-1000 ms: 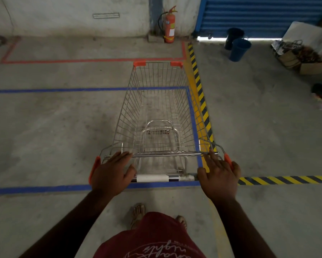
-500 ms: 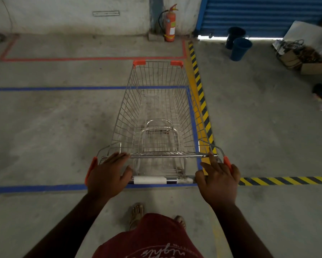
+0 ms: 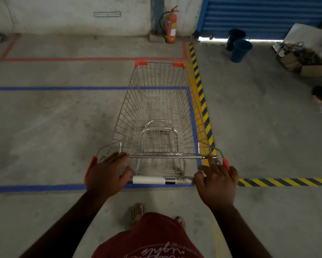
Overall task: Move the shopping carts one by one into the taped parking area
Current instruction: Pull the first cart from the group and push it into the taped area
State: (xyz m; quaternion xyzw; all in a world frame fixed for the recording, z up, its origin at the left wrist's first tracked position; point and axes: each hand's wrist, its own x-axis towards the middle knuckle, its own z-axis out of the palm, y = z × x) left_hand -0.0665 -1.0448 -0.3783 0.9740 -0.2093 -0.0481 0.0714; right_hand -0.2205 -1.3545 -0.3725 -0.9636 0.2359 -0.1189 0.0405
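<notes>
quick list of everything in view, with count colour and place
shopping cart: 1, silver wire, orange trim, centre
blue tape: 1 outline, blue, floor around the cart
red tape: 1 outline, red, floor near far wall
hazard tape: 2 runs, yellow-black, right of cart
fire extinguisher: 1, red, against far wall
buckets: 2, blue, before the shutter
shutter: 1, blue, top right
boxes: heap, brown, far right
shirt: 1, dark red, bottom centre
feet: 2, bottom centre
left hand: 1, on handle's left end
right hand: 1, on handle's right end

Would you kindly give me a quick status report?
Left hand, right hand resting on handle. Cart over blue-taped bay, right edge. Nothing blocking ahead.
</notes>
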